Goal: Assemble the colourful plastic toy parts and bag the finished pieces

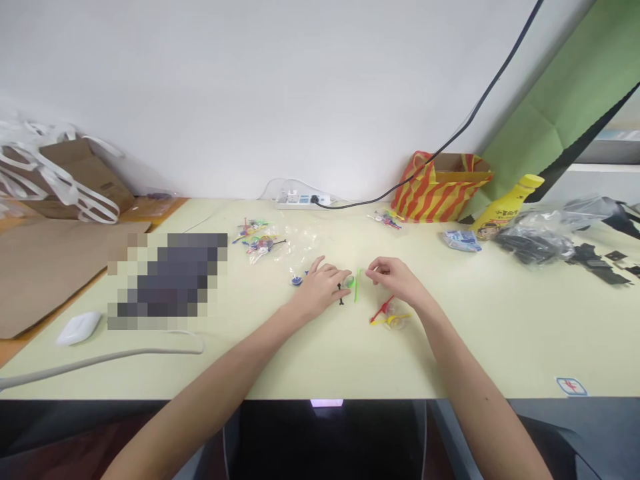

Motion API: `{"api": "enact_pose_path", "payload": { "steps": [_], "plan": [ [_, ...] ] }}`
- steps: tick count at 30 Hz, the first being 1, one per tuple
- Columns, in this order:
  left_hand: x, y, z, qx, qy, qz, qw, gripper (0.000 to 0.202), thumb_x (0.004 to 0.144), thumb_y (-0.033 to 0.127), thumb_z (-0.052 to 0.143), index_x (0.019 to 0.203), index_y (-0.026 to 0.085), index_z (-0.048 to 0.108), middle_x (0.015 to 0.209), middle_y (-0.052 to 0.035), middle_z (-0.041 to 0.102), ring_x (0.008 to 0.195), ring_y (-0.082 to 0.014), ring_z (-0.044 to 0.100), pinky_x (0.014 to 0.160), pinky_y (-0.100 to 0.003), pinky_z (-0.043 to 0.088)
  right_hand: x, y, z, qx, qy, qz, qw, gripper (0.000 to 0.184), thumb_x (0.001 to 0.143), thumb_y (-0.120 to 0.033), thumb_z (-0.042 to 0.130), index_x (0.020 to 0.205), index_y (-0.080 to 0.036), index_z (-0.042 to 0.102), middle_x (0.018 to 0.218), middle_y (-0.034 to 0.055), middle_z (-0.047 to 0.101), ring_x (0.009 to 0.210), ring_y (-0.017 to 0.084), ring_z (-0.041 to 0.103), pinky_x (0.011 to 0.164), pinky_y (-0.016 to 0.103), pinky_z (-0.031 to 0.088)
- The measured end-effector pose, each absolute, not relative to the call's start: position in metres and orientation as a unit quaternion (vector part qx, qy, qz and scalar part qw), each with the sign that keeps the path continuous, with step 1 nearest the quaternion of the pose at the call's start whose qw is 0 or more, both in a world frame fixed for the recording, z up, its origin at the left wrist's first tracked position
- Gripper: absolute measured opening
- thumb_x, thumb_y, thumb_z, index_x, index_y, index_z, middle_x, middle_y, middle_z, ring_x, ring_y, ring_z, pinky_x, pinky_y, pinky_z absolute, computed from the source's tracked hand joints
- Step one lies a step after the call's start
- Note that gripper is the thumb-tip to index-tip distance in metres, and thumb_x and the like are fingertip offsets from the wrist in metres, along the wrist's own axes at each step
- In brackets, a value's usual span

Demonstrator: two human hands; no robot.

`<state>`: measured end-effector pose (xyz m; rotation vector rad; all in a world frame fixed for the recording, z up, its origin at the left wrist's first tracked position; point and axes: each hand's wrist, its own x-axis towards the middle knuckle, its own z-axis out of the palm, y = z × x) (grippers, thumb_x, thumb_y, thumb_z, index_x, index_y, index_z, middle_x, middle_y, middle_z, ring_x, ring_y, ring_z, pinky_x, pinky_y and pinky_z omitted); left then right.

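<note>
My left hand (323,290) rests low over the table, thumb and forefinger closed around a small clear round plastic piece (349,282) with green on it. Beside those fingers lies a short black stick (341,295), partly covered by the hand. A bright green stick (357,287) lies between my two hands. My right hand (393,277) is just right of it, fingertips pinched; what they hold, if anything, is too small to make out. Nearer me are clear round pieces (397,315) with a red stick (383,310) and a yellow stick (400,319). A blue piece (297,281) sits left of my left hand.
Colourful plastic pieces (260,237) lie beside a clear bag (300,243); another bunch (387,219) is farther back. A power strip (303,200), striped bag (440,190), yellow bottle (505,208) and blue packet (463,241) stand behind. A white mouse (80,328) is at left.
</note>
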<state>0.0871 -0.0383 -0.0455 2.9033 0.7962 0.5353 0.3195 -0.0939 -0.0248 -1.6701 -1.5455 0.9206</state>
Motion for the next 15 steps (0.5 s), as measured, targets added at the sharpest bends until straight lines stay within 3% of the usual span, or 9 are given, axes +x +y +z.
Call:
{"api": "enact_pose_path", "payload": {
  "steps": [6, 15],
  "plan": [
    [0.082, -0.033, -0.043, 0.948, 0.26, 0.167, 0.072, 0.034, 0.101, 0.043, 0.054, 0.126, 0.022, 0.062, 0.116, -0.0073, 0.072, 0.116, -0.0213, 0.065, 0.125, -0.054, 0.021, 0.345, -0.108, -0.005, -0.553, -0.667, 0.429, 0.257, 0.031, 0.081, -0.048, 0.07, 0.084, -0.018, 0.07, 0.059, -0.0051, 0.045, 0.058, 0.011, 0.04, 0.056, 0.026, 0.031],
    [0.082, -0.033, -0.041, 0.944, 0.214, 0.238, 0.077, 0.031, 0.099, 0.041, 0.059, 0.124, 0.023, 0.065, 0.119, -0.0055, 0.073, 0.119, -0.0207, 0.064, 0.126, -0.055, 0.024, 0.379, -0.12, 0.004, -0.531, -0.678, 0.48, 0.166, 0.035, 0.071, -0.047, 0.079, 0.093, -0.019, 0.081, 0.059, -0.0031, 0.05, 0.057, 0.011, 0.04, 0.054, 0.026, 0.032]
  ]
}}
